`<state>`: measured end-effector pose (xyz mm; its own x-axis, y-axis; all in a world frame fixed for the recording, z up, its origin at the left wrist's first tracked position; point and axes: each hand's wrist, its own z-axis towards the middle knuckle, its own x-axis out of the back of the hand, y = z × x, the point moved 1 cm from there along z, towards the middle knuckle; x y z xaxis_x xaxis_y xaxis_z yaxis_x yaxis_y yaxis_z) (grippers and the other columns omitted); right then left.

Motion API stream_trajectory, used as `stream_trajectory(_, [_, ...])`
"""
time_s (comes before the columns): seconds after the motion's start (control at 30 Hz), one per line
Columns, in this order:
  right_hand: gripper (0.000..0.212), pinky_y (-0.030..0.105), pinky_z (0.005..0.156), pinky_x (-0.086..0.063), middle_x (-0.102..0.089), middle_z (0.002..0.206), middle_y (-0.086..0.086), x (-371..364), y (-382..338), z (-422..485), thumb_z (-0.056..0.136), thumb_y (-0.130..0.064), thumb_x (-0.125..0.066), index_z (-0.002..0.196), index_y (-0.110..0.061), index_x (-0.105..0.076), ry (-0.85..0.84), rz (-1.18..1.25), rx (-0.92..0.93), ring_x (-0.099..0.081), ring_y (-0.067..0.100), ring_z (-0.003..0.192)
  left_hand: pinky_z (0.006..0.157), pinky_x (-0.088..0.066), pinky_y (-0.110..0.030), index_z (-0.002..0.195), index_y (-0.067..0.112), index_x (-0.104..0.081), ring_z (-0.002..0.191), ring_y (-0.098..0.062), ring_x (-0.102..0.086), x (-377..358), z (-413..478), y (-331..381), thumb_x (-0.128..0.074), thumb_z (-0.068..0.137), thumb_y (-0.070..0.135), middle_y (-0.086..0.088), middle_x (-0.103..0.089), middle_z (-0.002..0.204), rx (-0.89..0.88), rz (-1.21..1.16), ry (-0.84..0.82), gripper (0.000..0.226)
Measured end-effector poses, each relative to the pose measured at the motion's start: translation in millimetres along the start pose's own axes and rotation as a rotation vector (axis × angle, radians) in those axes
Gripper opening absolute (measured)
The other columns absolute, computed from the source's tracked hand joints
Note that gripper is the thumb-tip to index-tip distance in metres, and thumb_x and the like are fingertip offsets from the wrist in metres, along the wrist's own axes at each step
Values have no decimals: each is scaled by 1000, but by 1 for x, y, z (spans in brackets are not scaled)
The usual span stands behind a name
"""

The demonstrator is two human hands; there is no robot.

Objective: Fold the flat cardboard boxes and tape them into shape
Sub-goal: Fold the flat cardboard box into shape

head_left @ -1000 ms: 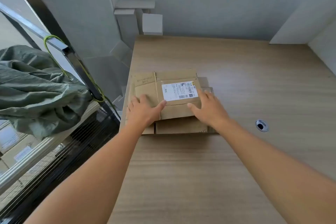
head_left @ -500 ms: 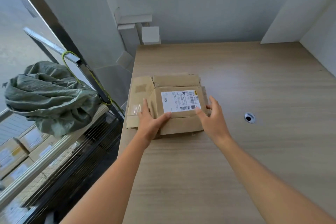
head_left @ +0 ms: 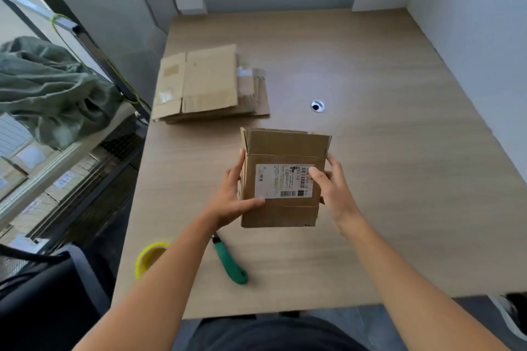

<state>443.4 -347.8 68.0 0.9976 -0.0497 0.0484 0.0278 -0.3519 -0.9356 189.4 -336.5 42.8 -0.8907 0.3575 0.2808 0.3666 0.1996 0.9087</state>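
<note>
We see the surface (head_left: 385, 179), with a stack (head_left: 209, 84) of flat boxes near its far left corner. Above its middle we hold one box (head_left: 285, 148), label (head_left: 281, 181) toward us: left grip (head_left: 231, 199) curled round its left edge, right grip (head_left: 333, 194) round its right. A knife (head_left: 231, 263) and tape (head_left: 151, 258) lie by the near left corner.

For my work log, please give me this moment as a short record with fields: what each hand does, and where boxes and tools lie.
held item: labelled cardboard box, label facing the camera
left hand: grips the box's left edge
right hand: grips its right edge
spare boxes: flat cardboard stack, far left of the table
tape: yellow tape roll, near left edge
tool: green-handled cutter, right of the roll
</note>
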Motion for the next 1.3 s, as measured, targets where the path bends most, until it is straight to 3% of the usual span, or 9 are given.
stream_trajectory(0.13, [50, 41, 94, -58, -60, 126, -2, 29, 15, -29, 82, -59, -65, 125, -64, -40, -20, -20, 59, -64, 14, 118, 110, -33, -33, 154, 52, -14, 143, -6, -30, -41, -19, -5, -86, 73, 40, 19, -28, 158, -4, -149, 0, 109])
stream_trajectory(0.23, [50, 30, 90, -57, -59, 125, -7, 41, 21, -43, 81, -58, -68, 122, -54, -40, -45, -104, 150, -63, 2, 112, 112, -42, -39, 151, 46, -22, 144, -12, -37, -61, -27, 6, -79, 76, 58, 13, -37, 155, 13, -256, 75, 94])
stream_trajectory(0.4, [61, 46, 103, -52, -51, 136, -5, 56, 34, -55, 88, -51, -68, 138, -42, -33, -68, -240, 288, -56, 15, 125, 114, -39, -54, 148, 54, -21, 144, -23, -38, -82, -39, 15, -72, 76, 72, 8, -29, 161, -41, -214, 179, 90])
stream_trajectory(0.5, [67, 47, 108, -48, -41, 140, -11, 61, 43, -60, 86, -61, -63, 144, -45, -36, -43, -311, 355, -43, 9, 133, 111, -41, -47, 144, 63, -25, 144, -21, -35, -87, -45, 16, -68, 78, 74, 9, -28, 161, -85, -133, 203, 80])
stream_trajectory(0.7, [66, 9, 102, -37, -34, 143, -7, 57, 64, -70, 91, -45, -69, 149, -36, -38, -91, -352, 434, -37, -3, 134, 93, -42, -10, 113, 59, -56, 129, 3, -39, -94, -64, 7, -61, 82, 71, 13, -32, 148, -115, 14, 233, 33])
stream_trajectory(0.87, [50, 29, 116, -38, -41, 136, 2, 58, 69, -76, 90, -36, -68, 138, -33, -55, -82, -328, 472, -42, 10, 134, 84, -42, -2, 108, 35, -64, 113, 30, -35, -91, -68, 2, -64, 93, 43, 7, -37, 142, -74, 91, 275, 17])
stream_trajectory(0.97, [40, 36, 119, -34, -42, 134, 1, 55, 71, -79, 90, -38, -67, 130, -32, -64, -65, -310, 426, -41, 14, 136, 91, -47, -11, 110, 30, -69, 114, 22, -43, -90, -77, -4, -64, 88, 51, 7, -37, 142, -77, 104, 255, 31])
stream_trajectory(1.1, [30, 25, 115, -30, -40, 132, -4, 53, 78, -81, 88, -47, -67, 117, -40, -70, -50, -335, 401, -37, 16, 133, 96, -52, -27, 98, 29, -73, 116, 8, -51, -88, -85, -12, -66, 87, 49, 10, -39, 138, -71, 87, 243, 24])
stream_trajectory(1.3, [35, 41, 103, -44, -43, 118, -15, 47, 92, -80, 91, -33, -74, 117, -32, -50, 106, -408, 423, -42, 17, 119, 80, -50, -18, 112, 25, -54, 107, -6, -55, -93, -76, -16, -71, 89, 50, 13, -47, 117, 5, 119, 375, 38])
